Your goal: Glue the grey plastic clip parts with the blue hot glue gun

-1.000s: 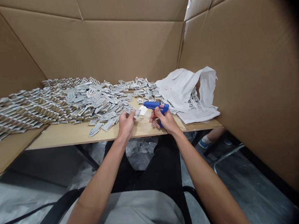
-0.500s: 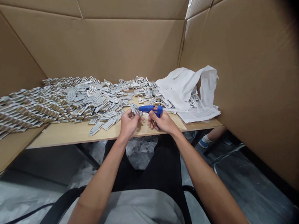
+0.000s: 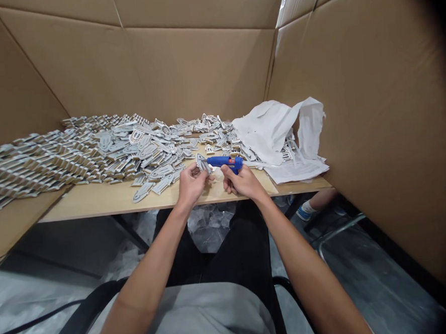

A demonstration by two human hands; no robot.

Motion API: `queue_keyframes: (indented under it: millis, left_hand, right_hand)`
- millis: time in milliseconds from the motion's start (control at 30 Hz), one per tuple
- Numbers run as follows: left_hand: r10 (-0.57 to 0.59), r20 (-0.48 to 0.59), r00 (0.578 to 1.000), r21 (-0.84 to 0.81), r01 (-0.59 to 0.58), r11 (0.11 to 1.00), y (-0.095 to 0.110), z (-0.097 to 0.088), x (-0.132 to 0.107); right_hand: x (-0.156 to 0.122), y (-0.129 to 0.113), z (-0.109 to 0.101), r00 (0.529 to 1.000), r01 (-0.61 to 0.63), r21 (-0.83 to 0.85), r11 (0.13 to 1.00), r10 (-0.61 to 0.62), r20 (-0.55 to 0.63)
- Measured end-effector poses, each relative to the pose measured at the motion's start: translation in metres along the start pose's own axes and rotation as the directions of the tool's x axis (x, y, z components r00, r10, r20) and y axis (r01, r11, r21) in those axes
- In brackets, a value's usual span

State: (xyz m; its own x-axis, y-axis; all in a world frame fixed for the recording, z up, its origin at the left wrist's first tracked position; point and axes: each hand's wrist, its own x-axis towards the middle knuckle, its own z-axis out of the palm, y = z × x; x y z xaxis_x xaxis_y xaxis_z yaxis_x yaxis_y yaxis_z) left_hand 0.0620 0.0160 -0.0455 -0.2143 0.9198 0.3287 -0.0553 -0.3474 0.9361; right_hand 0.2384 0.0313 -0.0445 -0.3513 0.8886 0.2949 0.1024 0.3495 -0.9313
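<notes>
Two bare hands of yours, mid-frame. Left hand (image 3: 191, 183): thumb and fingers pinched on one piece (image 3: 202, 163), grey, flat, pointed at the top, held just above the tabletop at frame center. Right hand (image 3: 244, 180): wrapped round the grip of the gun (image 3: 224, 161), fingers curled. Gun is smooth blue plastic with a bit of red on the side, barrel pointing left, dark nozzle at the piece; can't tell if tip touches. Pale, translucent rod (image 3: 256, 164) sticks out the back.

Loose pile (image 3: 150, 149) left of center: same grey pointed shapes, tan edges, lying every which way. Far left, stacks (image 3: 37, 165) in tight, ridged rows. Small arched part (image 3: 209, 149), white with dark outline, sits just beyond your gun. Right of center, white sheet (image 3: 262, 127): crumpled, ragged edge, draped over more parts. Tabletop (image 3: 104, 198) is pale, smooth, woodlike. Cardboard (image 3: 202, 67) walls across the upper frame: brown, matte, creased.
</notes>
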Motion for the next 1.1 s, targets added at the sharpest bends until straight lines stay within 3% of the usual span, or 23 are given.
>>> queue_keyframes:
  millis: [933, 1100]
  left_hand:
    - [0.037, -0.026, 0.999, 0.061, -0.035, 0.998, -0.01, -0.003, 0.004]
    - [0.06, -0.034, 0.998, 0.091, -0.057, 0.994, -0.017, -0.006, 0.005]
  right_hand:
    - [-0.002, 0.002, 0.0, 0.998, 0.021, -0.224, 0.974, -0.034, -0.051]
    - [0.0, 0.001, 0.006, 0.979, 0.148, -0.427, 0.892, -0.193, -0.066]
